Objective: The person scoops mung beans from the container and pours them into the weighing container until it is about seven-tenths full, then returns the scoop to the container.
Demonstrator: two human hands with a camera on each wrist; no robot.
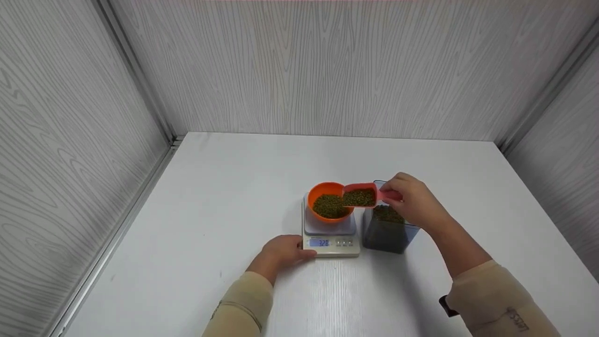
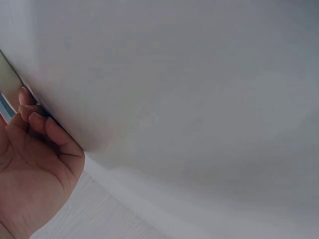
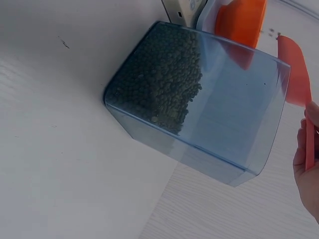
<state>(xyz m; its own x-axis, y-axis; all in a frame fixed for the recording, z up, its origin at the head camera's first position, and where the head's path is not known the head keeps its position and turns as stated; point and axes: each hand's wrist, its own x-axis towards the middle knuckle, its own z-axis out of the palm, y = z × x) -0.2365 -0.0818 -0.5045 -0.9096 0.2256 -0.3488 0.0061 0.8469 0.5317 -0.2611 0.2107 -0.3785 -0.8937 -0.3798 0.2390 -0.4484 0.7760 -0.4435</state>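
Observation:
My right hand [image 1: 414, 199] pinches the handle of a red scoop [image 1: 377, 195], loaded with small green beans that look like mung beans. The scoop's front end is over the right rim of an orange bowl [image 1: 319, 189], which has more green beans inside. Under the bowl is a white digital kitchen scale [image 1: 331, 252] with a lit display, its digits hard to read. My left hand [image 1: 283, 250] grips the scale's front left corner, thumb at the front edge. Right of the scale stands a clear bluish container [image 3: 234, 109] partly filled with beans, below my right hand.
The white table [image 1: 224, 187] has raised wood-grain panels [image 1: 304, 70] behind it and on both sides. The clear container stands close beside the scale's right edge, its tall walls rising around the beans.

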